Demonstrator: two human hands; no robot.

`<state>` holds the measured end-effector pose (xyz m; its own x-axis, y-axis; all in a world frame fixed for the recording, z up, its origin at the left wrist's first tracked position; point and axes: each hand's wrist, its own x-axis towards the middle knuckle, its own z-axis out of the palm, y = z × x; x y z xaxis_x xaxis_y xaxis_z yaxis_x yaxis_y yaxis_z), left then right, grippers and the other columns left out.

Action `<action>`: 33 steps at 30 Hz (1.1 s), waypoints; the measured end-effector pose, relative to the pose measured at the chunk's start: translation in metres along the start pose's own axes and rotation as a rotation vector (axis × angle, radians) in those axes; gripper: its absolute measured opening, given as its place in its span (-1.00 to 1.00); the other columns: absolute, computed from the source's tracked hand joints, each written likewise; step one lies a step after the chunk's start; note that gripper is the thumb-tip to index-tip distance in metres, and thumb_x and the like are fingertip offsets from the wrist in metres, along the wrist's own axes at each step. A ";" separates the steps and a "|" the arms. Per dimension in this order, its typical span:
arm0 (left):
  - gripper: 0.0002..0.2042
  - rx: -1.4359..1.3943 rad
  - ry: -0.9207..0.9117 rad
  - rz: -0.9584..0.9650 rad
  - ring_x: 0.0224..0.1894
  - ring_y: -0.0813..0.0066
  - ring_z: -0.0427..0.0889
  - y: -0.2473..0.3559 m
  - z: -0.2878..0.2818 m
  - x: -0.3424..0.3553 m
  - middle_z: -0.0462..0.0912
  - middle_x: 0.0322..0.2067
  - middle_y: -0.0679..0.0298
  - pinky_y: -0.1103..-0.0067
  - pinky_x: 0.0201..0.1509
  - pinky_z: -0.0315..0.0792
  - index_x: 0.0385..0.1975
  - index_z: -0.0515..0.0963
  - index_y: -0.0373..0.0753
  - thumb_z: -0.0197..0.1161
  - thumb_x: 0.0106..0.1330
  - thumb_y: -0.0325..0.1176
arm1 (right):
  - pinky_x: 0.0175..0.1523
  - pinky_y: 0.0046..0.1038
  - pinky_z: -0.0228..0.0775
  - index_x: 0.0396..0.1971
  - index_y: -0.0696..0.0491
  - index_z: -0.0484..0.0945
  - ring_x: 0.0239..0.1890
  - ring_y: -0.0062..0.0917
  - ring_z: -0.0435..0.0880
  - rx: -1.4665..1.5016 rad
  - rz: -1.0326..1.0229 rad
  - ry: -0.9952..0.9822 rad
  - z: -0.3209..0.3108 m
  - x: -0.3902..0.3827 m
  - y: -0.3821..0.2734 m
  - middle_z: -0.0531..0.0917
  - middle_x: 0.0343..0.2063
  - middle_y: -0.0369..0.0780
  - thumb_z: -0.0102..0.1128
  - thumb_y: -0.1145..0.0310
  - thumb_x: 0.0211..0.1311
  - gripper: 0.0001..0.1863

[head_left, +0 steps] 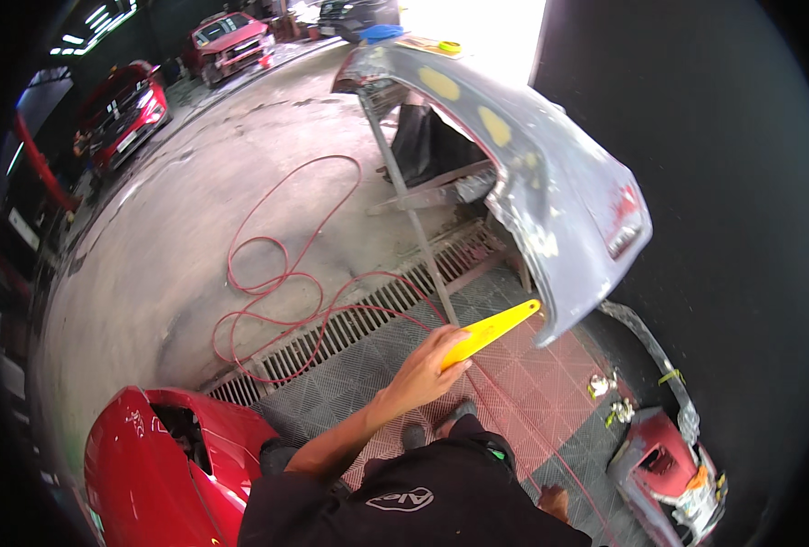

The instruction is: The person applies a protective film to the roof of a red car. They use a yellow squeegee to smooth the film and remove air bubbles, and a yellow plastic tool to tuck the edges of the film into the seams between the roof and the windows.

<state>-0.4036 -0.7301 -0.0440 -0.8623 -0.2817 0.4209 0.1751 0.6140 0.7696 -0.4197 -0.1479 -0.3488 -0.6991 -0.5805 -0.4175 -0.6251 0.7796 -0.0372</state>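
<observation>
My left hand (pixel 429 369) is stretched out in front of me, its fingers wrapped round one end of a long, flat yellow tool (pixel 495 334) with a small hole at its far tip. That tip lies close to the lower end of a grey-primed car bumper (pixel 573 219); whether they touch I cannot tell. The bumper rests on a stand (pixel 413 223) and carries yellow filler patches (pixel 495 126) and a reddish worn spot near its right corner. Low at my right side hangs my right hand (pixel 555 501), only partly in sight, its fingers not clear.
A red hose (pixel 286 273) loops over the concrete floor and across a drain grate (pixel 322 342). Beside my left leg sits a red body panel (pixel 167 465). Another worn bumper piece (pixel 664 465) lies by the dark wall at right. Red cars (pixel 231 41) stand far off.
</observation>
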 end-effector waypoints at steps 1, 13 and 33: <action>-0.53 0.021 0.024 0.026 0.11 -0.04 0.63 -0.013 -0.011 0.018 0.51 0.16 -0.04 0.30 0.14 0.56 0.21 0.45 -0.33 0.38 0.35 -0.37 | -0.38 -0.09 0.57 -0.44 0.18 0.52 -0.37 -0.03 0.73 -0.036 -0.002 -0.115 0.035 0.004 0.024 0.72 -0.36 0.01 0.11 0.04 0.42 -0.55; -0.47 0.580 -0.133 0.437 0.21 0.00 0.51 -0.108 -0.093 0.347 0.43 0.28 -0.02 0.15 0.31 0.37 0.28 0.43 -0.23 0.34 0.28 -0.36 | -0.49 -0.35 0.59 -0.27 0.20 0.54 -0.51 -0.35 0.72 1.394 0.599 0.095 -0.087 0.225 -0.018 0.70 -0.46 -0.13 0.26 0.08 0.42 -0.60; -0.49 0.452 0.076 0.760 0.06 -0.05 0.67 -0.308 -0.010 0.740 0.68 0.11 0.02 0.17 0.09 0.58 0.18 0.61 -0.15 0.43 0.34 0.01 | 0.05 -0.07 0.60 -0.27 0.23 0.74 -0.06 0.04 0.75 1.273 1.753 0.062 -0.054 0.038 -0.512 0.74 -0.22 0.14 0.19 0.02 0.31 -0.50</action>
<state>-1.0910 -1.1353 0.0354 -0.5525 0.2818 0.7844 0.4691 0.8831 0.0131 -0.1448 -0.5815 -0.2967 -0.1690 0.7245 -0.6683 0.9811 0.0586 -0.1845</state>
